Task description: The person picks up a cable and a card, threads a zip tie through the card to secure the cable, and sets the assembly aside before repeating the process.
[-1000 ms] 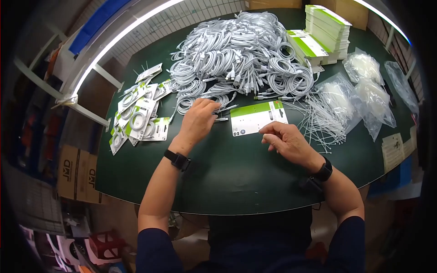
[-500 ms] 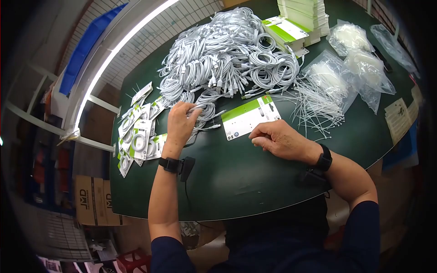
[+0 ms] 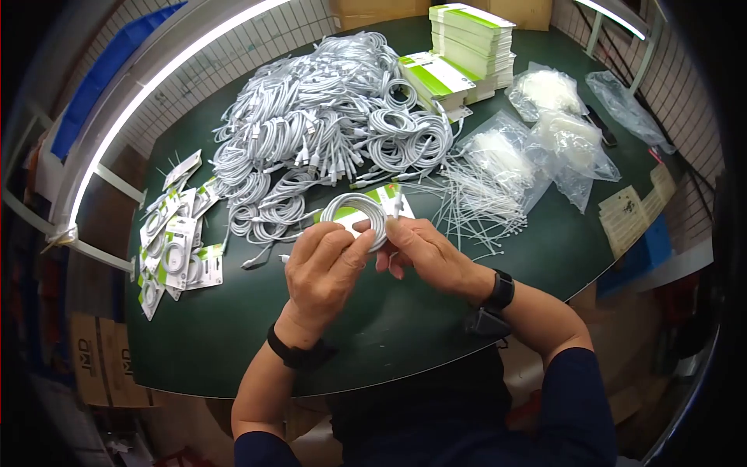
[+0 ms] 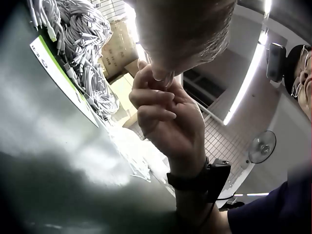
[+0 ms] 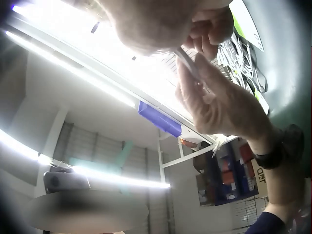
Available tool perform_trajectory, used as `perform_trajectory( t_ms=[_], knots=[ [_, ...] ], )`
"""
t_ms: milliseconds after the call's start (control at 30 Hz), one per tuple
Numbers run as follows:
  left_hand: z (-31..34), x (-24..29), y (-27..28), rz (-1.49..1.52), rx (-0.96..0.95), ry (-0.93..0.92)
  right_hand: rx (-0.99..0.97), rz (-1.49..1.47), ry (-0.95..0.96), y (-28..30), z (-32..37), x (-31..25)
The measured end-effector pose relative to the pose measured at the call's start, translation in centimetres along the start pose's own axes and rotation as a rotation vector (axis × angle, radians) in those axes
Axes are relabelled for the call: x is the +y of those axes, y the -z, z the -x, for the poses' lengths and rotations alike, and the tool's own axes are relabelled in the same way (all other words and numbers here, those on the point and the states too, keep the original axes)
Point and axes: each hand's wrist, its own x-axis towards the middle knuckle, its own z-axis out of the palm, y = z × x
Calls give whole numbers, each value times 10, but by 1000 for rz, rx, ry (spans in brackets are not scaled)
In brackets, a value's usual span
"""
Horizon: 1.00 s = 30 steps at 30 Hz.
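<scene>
A coiled white cable (image 3: 348,204) is raised over the table between both hands in the head view. My left hand (image 3: 320,268) grips the coil's lower left side between thumb and fingers. At its right side my right hand (image 3: 436,255) pinches the coil by the cable's plug end (image 3: 398,204), which points up. Behind the coil, a green and white backing card (image 3: 403,201) lies flat, partly covered by coil and hands. In the left wrist view the card (image 4: 61,78) shows edge-on, and the right hand (image 4: 168,112) has its fingers curled at the cable.
A large heap of coiled cables (image 3: 303,109) lies at the back. Stacked cards (image 3: 471,47) stand behind it. Loose white cable ties (image 3: 478,206) and plastic bags (image 3: 572,144) are to the right. Carded cables (image 3: 177,241) are piled at the left.
My left hand has left the front of the heap and come right with a coiled cable. My right hand has met it over the card and now pinches the cable too. The head view has shifted.
</scene>
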Motion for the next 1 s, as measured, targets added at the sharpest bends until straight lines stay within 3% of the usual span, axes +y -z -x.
perform_trajectory(
  t_ms=[167,267,400,500,533,633,667,767,933,1000],
  knots=[
    [7,0,-13,17,-63,-68,79,-112,-167,12,-2,-5],
    [14,-5,-17,62,-85,-45,148,-270,-158,13,-7,0],
    [22,0,-17,-47,22,-32,222,-318,-107,16,-9,3],
    [38,7,-12,327,-1,57,328,-337,-39,6,-10,-6],
    [37,9,-12,329,17,67,382,-357,8,4,-9,-8],
    [30,19,-10,847,-325,983,335,-249,14,3,-5,-6],
    [31,18,-13,850,-306,994,310,-207,23,2,-5,-4],
    [31,5,-26,1489,171,1283,279,-17,-6,-6,-2,4],
    [42,-5,-27,1572,292,1295,138,65,-136,-17,-5,12],
    [48,-8,-25,1772,280,1180,74,-20,-144,-14,-5,11]
  ],
)
